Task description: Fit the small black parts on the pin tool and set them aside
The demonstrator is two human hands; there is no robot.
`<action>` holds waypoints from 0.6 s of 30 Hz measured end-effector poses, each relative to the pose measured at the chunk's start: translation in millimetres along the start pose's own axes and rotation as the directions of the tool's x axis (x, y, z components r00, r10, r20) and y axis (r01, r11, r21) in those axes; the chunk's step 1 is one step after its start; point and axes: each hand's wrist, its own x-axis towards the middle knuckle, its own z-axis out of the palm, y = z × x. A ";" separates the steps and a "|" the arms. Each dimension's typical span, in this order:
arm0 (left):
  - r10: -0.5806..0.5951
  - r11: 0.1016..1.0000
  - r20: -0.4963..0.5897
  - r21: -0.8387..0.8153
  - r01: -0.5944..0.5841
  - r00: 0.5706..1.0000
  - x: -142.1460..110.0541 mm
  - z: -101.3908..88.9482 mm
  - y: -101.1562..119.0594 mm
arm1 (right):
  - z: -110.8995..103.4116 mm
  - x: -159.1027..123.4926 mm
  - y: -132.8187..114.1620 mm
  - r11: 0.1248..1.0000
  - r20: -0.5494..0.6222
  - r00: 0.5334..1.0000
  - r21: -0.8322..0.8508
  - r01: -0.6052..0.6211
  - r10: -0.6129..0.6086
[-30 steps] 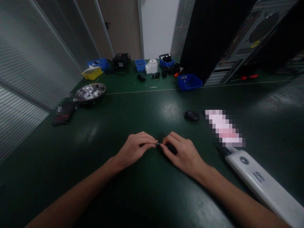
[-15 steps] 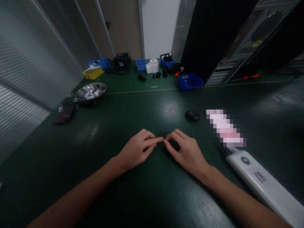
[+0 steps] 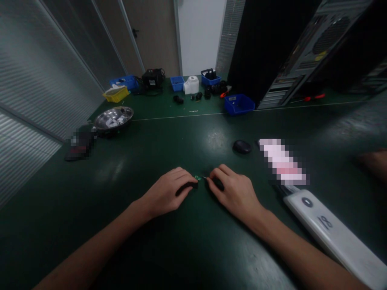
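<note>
Both my hands rest on the dark green table (image 3: pixel 181 249), close together near its middle. My left hand (image 3: pixel 167 192) is curled shut around a small dark part whose shape I cannot make out. My right hand (image 3: pixel 234 191) is also closed, pinching another small dark piece with a thin tip pointing left. Between the two sets of fingertips lies a tiny green piece (image 3: pixel 198 177), just off the left fingers.
A black mouse (image 3: pixel 242 146) lies beyond my right hand, a white flat device (image 3: pixel 329 231) to its right. A steel bowl (image 3: pixel 113 118) sits far left. Blue bins (image 3: pixel 238 104), a yellow bin (image 3: pixel 116 94) and a computer case (image 3: pixel 302 48) stand at the back.
My fingertips, touching half a second ago, have drawn slightly apart. The tiny green piece now shows between them. The left fingers have curled down onto the table.
</note>
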 end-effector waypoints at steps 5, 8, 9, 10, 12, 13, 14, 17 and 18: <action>-0.001 1.000 -0.050 0.014 0.001 0.999 6.1 6.6 6.1 | -0.2 -0.1 -0.8 1.000 -0.001 1.000 0.003 -0.011 0.011; 0.017 0.998 -0.023 0.054 -0.016 1.000 9.7 10.8 6.4 | 0.1 0.6 -0.4 1.000 -0.007 1.000 0.018 -0.018 0.018; 0.018 0.997 -0.017 0.071 -0.017 1.000 9.2 10.0 3.4 | -0.1 0.8 -0.3 0.999 -0.005 1.000 0.026 -0.020 0.020; 0.012 0.996 -0.022 0.086 -0.010 1.000 7.4 7.5 -2.0 | -0.5 0.9 -0.2 0.999 -0.002 1.000 0.032 -0.024 0.024; -0.038 0.993 -0.068 0.106 0.045 0.997 -2.0 -3.5 -19.9 | -1.5 1.0 -0.2 0.999 0.008 1.000 0.044 -0.029 0.029; -0.093 0.987 -0.111 0.121 0.106 0.989 -10.0 -12.3 -32.2 | -2.0 1.0 -0.4 0.998 0.015 0.999 0.051 -0.033 0.032; -0.164 0.972 -0.168 0.139 0.188 0.972 -20.7 -23.1 -46.1 | -2.5 1.1 -0.5 0.998 0.021 0.999 0.059 -0.038 0.036; -0.389 0.852 -0.385 0.197 0.486 0.837 -69.8 -65.2 -92.5 | -3.5 1.4 -1.3 0.996 0.033 0.999 0.079 -0.045 0.043; -0.444 0.793 -0.453 0.202 0.574 0.773 -91.8 -80.5 -108.4 | -3.5 1.5 -1.7 0.996 0.034 0.999 0.081 -0.045 0.043</action>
